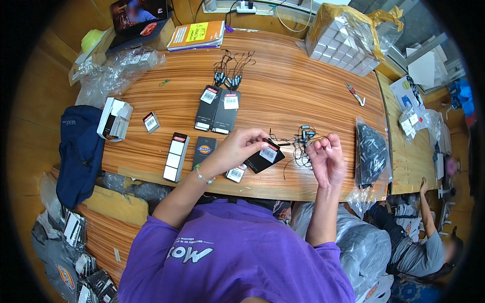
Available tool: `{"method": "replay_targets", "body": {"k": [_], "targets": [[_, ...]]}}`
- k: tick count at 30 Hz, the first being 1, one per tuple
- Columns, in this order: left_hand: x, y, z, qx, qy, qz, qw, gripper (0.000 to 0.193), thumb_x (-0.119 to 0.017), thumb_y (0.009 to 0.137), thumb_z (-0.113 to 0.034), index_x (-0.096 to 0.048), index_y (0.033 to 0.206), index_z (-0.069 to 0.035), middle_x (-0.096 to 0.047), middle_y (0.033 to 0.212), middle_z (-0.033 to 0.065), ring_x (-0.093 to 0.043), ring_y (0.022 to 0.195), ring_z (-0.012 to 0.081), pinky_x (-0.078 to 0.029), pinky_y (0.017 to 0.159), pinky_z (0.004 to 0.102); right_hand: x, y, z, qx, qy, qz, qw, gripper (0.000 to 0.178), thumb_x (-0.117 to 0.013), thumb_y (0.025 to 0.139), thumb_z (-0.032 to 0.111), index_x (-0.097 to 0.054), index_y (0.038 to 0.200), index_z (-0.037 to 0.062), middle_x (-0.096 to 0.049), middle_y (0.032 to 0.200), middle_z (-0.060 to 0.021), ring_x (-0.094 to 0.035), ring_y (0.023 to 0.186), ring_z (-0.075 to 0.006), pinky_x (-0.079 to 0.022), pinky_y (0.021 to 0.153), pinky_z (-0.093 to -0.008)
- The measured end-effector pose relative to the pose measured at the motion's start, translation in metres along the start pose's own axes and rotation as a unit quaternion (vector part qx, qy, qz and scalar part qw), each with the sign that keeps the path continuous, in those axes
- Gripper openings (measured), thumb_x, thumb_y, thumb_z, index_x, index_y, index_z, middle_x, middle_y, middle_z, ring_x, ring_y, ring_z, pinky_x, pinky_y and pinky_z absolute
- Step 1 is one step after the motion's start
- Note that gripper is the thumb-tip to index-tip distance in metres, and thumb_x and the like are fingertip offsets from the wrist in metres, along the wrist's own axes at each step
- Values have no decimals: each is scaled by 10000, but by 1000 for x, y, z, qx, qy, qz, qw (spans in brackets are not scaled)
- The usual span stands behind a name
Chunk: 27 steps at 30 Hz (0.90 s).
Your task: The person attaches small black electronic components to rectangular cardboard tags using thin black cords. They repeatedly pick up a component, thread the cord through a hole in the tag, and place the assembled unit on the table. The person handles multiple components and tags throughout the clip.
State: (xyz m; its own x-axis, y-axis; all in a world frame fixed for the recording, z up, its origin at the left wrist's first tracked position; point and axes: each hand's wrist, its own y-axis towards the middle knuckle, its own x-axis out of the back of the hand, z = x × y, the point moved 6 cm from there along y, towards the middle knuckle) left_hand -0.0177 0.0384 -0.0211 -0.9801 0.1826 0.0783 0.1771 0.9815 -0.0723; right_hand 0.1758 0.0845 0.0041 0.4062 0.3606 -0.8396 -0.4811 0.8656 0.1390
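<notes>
The left hand (241, 147) clamps the black tag (259, 163) over the table (283, 96), perhaps so its label (269, 153) shows; tangled cords (304, 135) lie beside the right hand (329, 162), seemingly for easy reach; its fingers curl, but one cannot tell their grip

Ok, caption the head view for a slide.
Left fingers hold a black tag; right fingers are near black cords.

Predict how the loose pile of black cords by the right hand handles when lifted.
The black cords are probably floppy, lying in slack, irregular curves. They may snag and come up together, since their loops cross. Likely light: thin strands with only small light-blue pieces among them.
</notes>
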Motion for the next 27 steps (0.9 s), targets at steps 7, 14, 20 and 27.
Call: {"method": "replay_targets", "body": {"k": [7, 14, 20, 27], "targets": [[7, -1, -11, -13, 8, -41, 999, 143, -614, 835, -62, -603, 945, 27, -610, 923, 36, -556, 775, 44, -468, 668, 183, 7, 0, 14, 153, -410, -114, 892, 145, -608, 793, -42, -606, 930, 6, -650, 900, -109, -611, 897, -189, -490, 781, -284], [22, -5, -34, -133, 68, -191, 970, 126, -669, 764, -4, -628, 881, 19, -621, 955, 63, -598, 781, 75, -499, 656, 188, -21, 10, -20, 73, -441, -80, 891, 83, -597, 826, 0, -622, 905, -9, -637, 817, -75, -592, 781, -101, -463, 714, -208], [23, -10, -34, -115, 57, -240, 962, 100, -684, 770, -31, -617, 839, -2, -614, 735, 7, -590, 687, 49, -485, 601, 175, -45, 18, -38, 120, -646, -49, 752, 69, -655, 775, 32, -628, 789, -29, -534, 673, -65, -489, 594, -128, -390, 540, -262], [26, -11, -35, -103, 69, -235, 964, 138, -676, 769, -32, -628, 891, 11, -621, 775, 49, -607, 699, 78, -516, 592, 206, -67, 23, -48, 141, -744, 22, 652, 111, -582, 811, 49, -533, 748, -28, -504, 726, -148, -485, 698, -309, -391, 615, -377]]}}
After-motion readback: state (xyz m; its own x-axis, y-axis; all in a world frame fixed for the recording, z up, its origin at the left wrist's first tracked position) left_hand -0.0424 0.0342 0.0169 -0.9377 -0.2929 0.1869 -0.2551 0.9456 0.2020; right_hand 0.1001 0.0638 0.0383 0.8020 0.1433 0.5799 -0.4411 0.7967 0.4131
